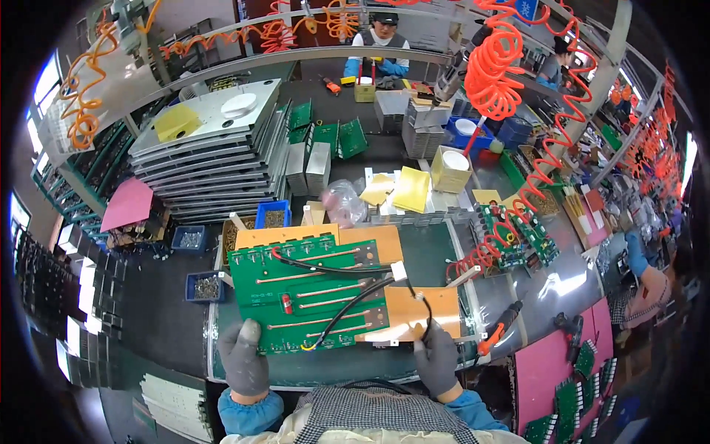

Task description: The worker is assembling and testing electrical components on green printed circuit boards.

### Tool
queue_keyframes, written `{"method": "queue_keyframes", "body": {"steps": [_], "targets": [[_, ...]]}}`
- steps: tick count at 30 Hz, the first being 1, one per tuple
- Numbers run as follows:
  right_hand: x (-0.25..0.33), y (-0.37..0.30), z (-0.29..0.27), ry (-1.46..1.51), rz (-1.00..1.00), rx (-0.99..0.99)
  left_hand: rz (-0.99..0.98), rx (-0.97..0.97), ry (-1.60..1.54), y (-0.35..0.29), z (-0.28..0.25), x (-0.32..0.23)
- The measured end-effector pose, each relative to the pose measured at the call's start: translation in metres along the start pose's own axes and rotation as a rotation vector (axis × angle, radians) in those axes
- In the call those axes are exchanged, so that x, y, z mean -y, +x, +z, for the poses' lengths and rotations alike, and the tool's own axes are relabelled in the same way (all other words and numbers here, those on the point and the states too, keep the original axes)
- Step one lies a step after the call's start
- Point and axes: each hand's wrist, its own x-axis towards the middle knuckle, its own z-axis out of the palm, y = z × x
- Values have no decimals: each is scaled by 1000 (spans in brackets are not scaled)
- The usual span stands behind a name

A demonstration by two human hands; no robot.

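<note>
A large green circuit board [255,292] with copper strips and a red component lies tilted over an orange-brown panel [425,307] on the bench in front of me. My left hand [245,359], in a grey glove, grips the board's near left corner, thumb on top and fingers beneath. Black cables [355,300] run across the board and meet at a white tag [399,271] past its right side. Gloved as well, my right hand [436,361] is closed at the panel's near edge, pinching the cable's hanging end. Its fingertips are partly hidden.
Left of the board stand blue bins [203,287] of small hardware. Stacked metal panels [214,159] rise at the far left. A power screwdriver [500,327] lies at the right, near a pink mat [547,362]. Red coiled hoses [494,70] hang overhead. A person [381,48] sits opposite.
</note>
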Motion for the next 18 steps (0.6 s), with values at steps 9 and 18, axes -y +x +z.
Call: {"method": "queue_keyframes", "body": {"steps": [9, 18], "targets": [[4, -23, -7, 224, 322, -64, -40, 220, 160, 9, 28, 0], [-6, -8, -8, 567, 446, -132, 26, 306, 285, 7, 75, 9]]}}
